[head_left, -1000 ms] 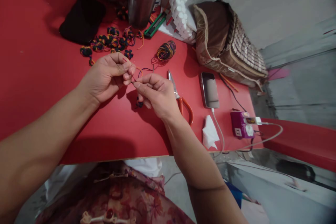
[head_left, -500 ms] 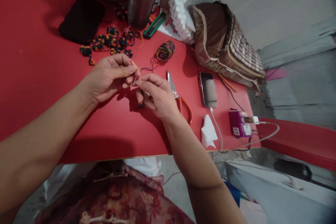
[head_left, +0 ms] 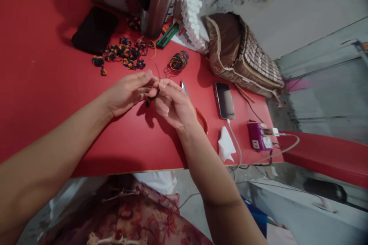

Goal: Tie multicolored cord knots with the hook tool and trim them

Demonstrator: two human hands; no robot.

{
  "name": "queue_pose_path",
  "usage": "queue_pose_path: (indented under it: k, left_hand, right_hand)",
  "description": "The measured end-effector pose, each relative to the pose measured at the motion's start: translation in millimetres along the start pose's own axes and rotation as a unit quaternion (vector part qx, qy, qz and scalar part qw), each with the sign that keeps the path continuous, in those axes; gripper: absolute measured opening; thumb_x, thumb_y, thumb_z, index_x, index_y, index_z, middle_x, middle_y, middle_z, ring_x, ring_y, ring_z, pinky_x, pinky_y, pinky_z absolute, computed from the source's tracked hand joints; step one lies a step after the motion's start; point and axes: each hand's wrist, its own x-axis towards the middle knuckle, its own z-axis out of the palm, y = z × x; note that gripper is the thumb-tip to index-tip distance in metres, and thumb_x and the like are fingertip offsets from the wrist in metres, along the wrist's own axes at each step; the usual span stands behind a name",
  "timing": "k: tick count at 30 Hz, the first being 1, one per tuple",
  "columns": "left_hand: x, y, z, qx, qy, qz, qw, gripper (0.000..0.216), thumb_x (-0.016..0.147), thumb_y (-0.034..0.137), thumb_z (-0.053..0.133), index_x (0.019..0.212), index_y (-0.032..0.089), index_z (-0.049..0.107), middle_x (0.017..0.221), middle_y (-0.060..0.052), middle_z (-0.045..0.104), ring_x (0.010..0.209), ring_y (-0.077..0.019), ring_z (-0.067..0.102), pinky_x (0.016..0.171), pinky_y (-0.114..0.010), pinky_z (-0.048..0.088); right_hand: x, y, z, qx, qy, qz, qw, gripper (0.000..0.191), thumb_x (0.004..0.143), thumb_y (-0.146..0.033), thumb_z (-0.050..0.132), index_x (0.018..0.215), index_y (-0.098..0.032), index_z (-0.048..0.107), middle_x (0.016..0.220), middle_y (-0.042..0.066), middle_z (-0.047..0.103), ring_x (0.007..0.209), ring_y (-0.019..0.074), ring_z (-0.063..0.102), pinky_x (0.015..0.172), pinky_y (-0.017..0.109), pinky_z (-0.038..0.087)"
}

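Observation:
My left hand (head_left: 126,92) and my right hand (head_left: 174,101) meet fingertip to fingertip above the red table (head_left: 43,84). Between them they pinch a thin multicoloured cord with a small dark knotted piece (head_left: 151,97) hanging just under the fingers. The cord trails back toward a small coil of the same cord (head_left: 178,60) farther up the table. Both hands have their fingers closed in a pinch.
Several finished knotted pieces (head_left: 123,51) lie beside a black pouch (head_left: 94,30). Orange-handled scissors (head_left: 198,113) lie under my right hand. A charging phone (head_left: 224,100), a crumpled tissue (head_left: 225,145), a purple adapter (head_left: 258,138), a brown bag (head_left: 238,51) and a metal flask (head_left: 158,0) stand around.
The hands have closed together and lifted the dark knotted piece off the table to the fingertips. The view has tilted slightly, shifting the table's things downward in the picture.

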Motion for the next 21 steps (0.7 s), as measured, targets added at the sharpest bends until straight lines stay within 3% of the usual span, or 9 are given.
queue_pose_path:
  k: [2, 5, 8, 16, 21]
  left_hand:
    - [-0.9, -2.4, -1.2, 0.035, -0.029, -0.035, 0.998, 0.035, 0.104, 0.044, 0.089, 0.085, 0.016, 0.080, 0.079, -0.006, 0.076, 0.077, -0.0165, 0.073, 0.073, -0.025, 0.060]
    - [-2.3, -3.8, -6.6, 0.060, -0.019, -0.066, 0.996, 0.030, 0.097, 0.041, 0.097, 0.097, 0.014, 0.085, 0.085, -0.010, 0.081, 0.072, -0.0168, 0.074, 0.062, -0.023, 0.055]
    - [-2.7, -1.9, -11.5, 0.050, -0.004, -0.085, 0.995, 0.025, 0.092, 0.032, 0.102, 0.099, 0.014, 0.086, 0.085, -0.009, 0.081, 0.065, -0.0147, 0.073, 0.052, -0.020, 0.049]
    - [-2.4, 10.0, -10.9, 0.021, -0.018, -0.100, 0.995, 0.018, 0.088, 0.022, 0.100, 0.093, 0.010, 0.089, 0.082, -0.010, 0.081, 0.062, -0.0161, 0.074, 0.057, -0.025, 0.063]
    - [-3.1, 11.9, -10.1, 0.043, -0.039, -0.115, 0.992, 0.017, 0.089, 0.024, 0.095, 0.088, 0.009, 0.086, 0.077, -0.013, 0.082, 0.055, -0.0213, 0.077, 0.048, -0.027, 0.065]
  right_hand:
    - [1.9, -0.2, -4.2, -0.009, 0.005, -0.022, 1.000, 0.037, 0.086, -0.044, 0.097, 0.093, -0.024, 0.067, 0.075, -0.007, 0.077, 0.042, 0.0049, 0.044, 0.041, 0.020, 0.041]
    - [3.7, -0.6, -10.2, -0.027, 0.027, -0.052, 0.998, 0.038, 0.089, -0.047, 0.097, 0.097, -0.027, 0.066, 0.070, -0.010, 0.071, 0.043, 0.0061, 0.044, 0.043, 0.021, 0.042]
    - [5.4, -1.4, -14.3, -0.046, 0.068, -0.065, 0.994, 0.040, 0.088, -0.050, 0.098, 0.099, -0.027, 0.067, 0.084, -0.007, 0.078, 0.048, 0.0053, 0.045, 0.047, 0.022, 0.045]
    - [5.9, -6.9, -20.7, -0.088, 0.127, -0.099, 0.983, 0.040, 0.085, -0.053, 0.097, 0.097, -0.028, 0.070, 0.114, 0.000, 0.084, 0.063, 0.0076, 0.057, 0.048, 0.022, 0.044]
    - [4.3, -11.6, -22.7, -0.085, 0.174, -0.118, 0.974, 0.035, 0.085, -0.049, 0.097, 0.099, -0.028, 0.073, 0.113, 0.000, 0.082, 0.066, 0.0076, 0.058, 0.050, 0.022, 0.042]
